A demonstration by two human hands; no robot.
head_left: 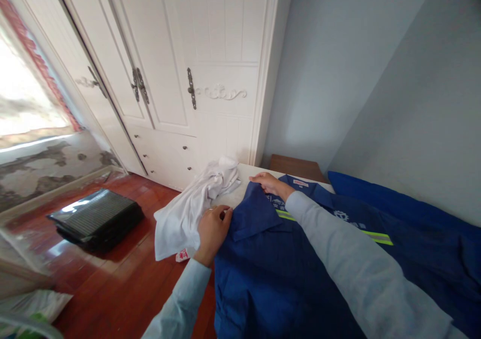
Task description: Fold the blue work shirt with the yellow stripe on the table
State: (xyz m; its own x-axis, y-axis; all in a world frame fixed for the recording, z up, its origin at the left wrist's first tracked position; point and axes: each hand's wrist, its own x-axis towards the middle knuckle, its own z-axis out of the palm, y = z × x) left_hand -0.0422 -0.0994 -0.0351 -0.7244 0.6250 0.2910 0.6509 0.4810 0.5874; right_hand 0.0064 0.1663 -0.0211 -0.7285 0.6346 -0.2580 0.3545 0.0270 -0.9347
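A dark blue collared work jacket spreads out in front of me, its collar toward the wardrobe. My left hand pinches the left side of its collar. Farther up, my right hand has its thumb and fingers closed on the collar's far edge. A second blue work jacket, with a yellow-green reflective stripe, white lettering and a gear emblem, lies flat to the right, partly behind my right forearm. Beside my left hand, a crumpled white cloth garment hangs over the edge of the white surface.
A white wardrobe with dark handles stands ahead. The brown wooden top of a low piece sits by the grey wall. On the red wood floor rests a black case-like object. A plastic bag is at lower left.
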